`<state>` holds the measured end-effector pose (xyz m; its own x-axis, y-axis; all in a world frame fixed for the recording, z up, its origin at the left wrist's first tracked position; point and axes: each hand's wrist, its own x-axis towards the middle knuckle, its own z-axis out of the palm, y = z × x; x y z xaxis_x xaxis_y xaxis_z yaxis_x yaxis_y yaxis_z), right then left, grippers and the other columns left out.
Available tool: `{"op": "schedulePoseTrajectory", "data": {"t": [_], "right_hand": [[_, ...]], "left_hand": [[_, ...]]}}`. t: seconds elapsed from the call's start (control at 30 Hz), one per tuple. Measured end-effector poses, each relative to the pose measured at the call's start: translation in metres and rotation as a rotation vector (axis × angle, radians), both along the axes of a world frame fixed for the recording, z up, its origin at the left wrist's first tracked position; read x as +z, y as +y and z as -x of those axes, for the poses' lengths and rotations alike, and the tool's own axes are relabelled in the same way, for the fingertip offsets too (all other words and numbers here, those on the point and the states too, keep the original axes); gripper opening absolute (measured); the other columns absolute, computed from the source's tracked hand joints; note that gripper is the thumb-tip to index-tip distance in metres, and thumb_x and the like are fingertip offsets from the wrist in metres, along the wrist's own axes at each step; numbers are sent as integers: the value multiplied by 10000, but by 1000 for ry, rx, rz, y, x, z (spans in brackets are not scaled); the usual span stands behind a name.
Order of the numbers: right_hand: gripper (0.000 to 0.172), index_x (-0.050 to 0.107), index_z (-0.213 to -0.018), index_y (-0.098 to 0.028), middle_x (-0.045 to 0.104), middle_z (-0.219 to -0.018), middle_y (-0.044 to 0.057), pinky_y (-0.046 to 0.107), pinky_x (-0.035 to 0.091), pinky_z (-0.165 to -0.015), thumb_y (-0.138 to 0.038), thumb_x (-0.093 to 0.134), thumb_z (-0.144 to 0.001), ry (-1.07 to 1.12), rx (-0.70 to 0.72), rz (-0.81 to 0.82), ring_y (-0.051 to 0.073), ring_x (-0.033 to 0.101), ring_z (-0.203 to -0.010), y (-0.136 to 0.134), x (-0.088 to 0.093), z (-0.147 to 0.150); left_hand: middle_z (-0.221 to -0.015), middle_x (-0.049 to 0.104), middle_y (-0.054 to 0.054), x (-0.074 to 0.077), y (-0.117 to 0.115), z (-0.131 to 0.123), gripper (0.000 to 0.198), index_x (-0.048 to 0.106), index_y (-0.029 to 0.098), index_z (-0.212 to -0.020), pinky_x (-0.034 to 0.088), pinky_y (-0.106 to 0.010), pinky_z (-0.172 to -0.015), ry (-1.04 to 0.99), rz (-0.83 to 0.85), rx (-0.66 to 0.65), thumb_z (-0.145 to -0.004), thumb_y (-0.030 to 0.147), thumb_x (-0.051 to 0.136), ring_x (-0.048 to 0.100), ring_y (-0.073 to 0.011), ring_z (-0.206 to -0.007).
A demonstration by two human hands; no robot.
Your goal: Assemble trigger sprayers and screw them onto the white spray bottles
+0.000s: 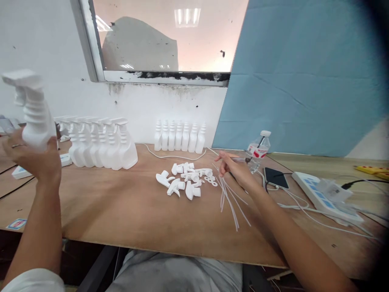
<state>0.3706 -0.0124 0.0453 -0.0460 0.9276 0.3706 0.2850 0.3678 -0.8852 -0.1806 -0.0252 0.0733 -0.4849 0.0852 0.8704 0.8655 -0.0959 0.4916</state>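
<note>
My left hand (38, 158) is raised at the left, wrapped around the lower body of a white spray bottle (38, 117) with its trigger head fitted. Over the right side of the table, my right hand (234, 168) has its fingers pinched on a slim pen-like stick (240, 159). Below that hand lie several thin white tubes (229, 198), spread loosely. Left of them is a pile of white trigger heads (176, 186), with small white rings (211, 181) beside it.
Spray bottles with trigger heads (103, 146) stand in a row at the left. Headless white bottles (179, 136) line the wall. At the right are a clear water bottle (258, 152), a phone (276, 177), cables and a power strip (325, 198).
</note>
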Motion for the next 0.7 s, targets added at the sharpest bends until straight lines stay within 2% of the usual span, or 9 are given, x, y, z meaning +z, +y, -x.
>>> {"op": "schedulePoseTrajectory", "data": {"t": [0.03, 0.07, 0.17, 0.27, 0.37, 0.47, 0.57, 0.63, 0.7], "right_hand": [[450, 613, -803, -194, 602, -533, 7, 254, 479, -469, -640, 560, -819, 65, 59, 24, 151, 594, -470, -1, 2, 2], [429, 609, -806, -197, 656, -629, 29, 266, 510, -508, -627, 596, -801, 118, 131, 49, 164, 634, -544, -2, 3, 4], [459, 608, -927, -208, 721, -929, 94, 337, 569, -630, -651, 560, -814, 195, 356, 148, 217, 697, -759, -3, 4, 10], [554, 591, -1023, -215, 708, -1070, 133, 439, 576, -760, -709, 398, -863, 227, 505, 250, 266, 702, -915, -6, 2, 16], [527, 594, -1020, -208, 715, -1054, 139, 460, 565, -803, -686, 451, -854, 275, 568, 308, 282, 694, -961, -6, -5, 20], [410, 603, -996, -191, 732, -968, 118, 403, 578, -749, -559, 615, -815, 311, 533, 339, 260, 707, -870, -3, -12, 21], [337, 604, -948, -192, 728, -888, 78, 341, 573, -680, -456, 700, -762, 335, 409, 310, 226, 702, -771, 1, -16, 20], [328, 592, -893, -197, 718, -890, 70, 334, 563, -656, -469, 702, -748, 300, 332, 236, 226, 695, -760, 4, -17, 18], [327, 588, -857, -199, 707, -881, 63, 336, 552, -659, -495, 684, -758, 151, 229, 82, 230, 687, -763, 5, -19, 15]], "left_hand": [[-1317, 480, -151, 11, -1, -18, 678, 455, 102, -1254, 325, -586, -1008, 91, -106, 70, -729, 466, 682, 436, -352, -1185], [-1258, 533, -137, 22, -2, -39, 662, 488, 98, -1232, 372, -545, -985, 210, -172, 77, -706, 428, 717, 482, -317, -1139], [-1183, 609, -98, 40, -2, -105, 494, 552, 145, -1201, 406, -490, -980, 620, -128, -93, -770, 340, 694, 513, -277, -1144], [-1185, 621, -29, 38, 3, -168, 274, 615, 281, -1144, 351, -485, -1046, 903, 14, -338, -874, 240, 595, 528, -247, -1181], [-1174, 624, 12, 25, 14, -213, 301, 590, 357, -1176, 333, -483, -1078, 951, 207, -632, -946, 200, 475, 541, -213, -1193], [-1175, 628, -5, 13, 29, -237, 321, 586, 337, -1188, 314, -476, -1098, 905, 230, -756, -951, 177, 440, 519, -209, -1226], [-1188, 633, -25, 5, 45, -243, 362, 583, 338, -1207, 290, -483, -1101, 896, 227, -823, -928, 150, 450, 514, -223, -1223], [-1194, 638, -32, 4, 54, -242, 398, 580, 344, -1224, 284, -483, -1091, 901, 269, -859, -914, 135, 444, 517, -230, -1212], [-1199, 641, -43, 5, 60, -241, 405, 595, 330, -1218, 276, -486, -1082, 900, 327, -884, -893, 133, 456, 515, -243, -1205]]}}
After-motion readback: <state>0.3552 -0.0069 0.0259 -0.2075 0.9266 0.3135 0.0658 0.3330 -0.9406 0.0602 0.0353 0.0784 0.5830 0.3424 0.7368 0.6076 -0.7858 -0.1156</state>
